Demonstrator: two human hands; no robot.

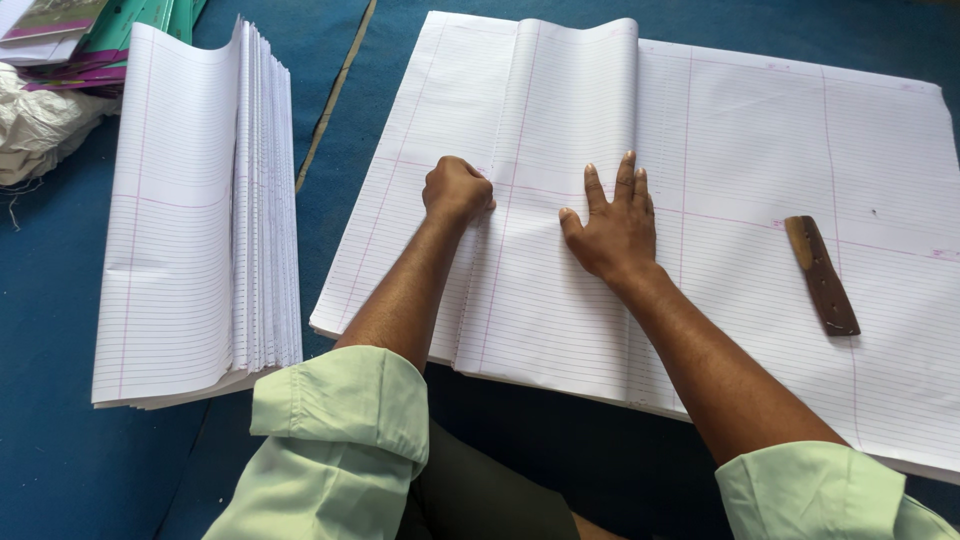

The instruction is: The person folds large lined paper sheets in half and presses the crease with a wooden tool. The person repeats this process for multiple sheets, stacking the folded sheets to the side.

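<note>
Left hand (457, 189): we've got it fisted, pressing the folded sheet (560, 200).
Right hand (612, 222): spread flat on that sheet.
Wooden stick (821, 274): right of it.

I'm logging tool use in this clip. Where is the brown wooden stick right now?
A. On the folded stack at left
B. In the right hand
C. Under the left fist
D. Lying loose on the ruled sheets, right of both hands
D: the wooden stick lies on the ruled sheets, apart from the flat right hand and the left hand.
</note>
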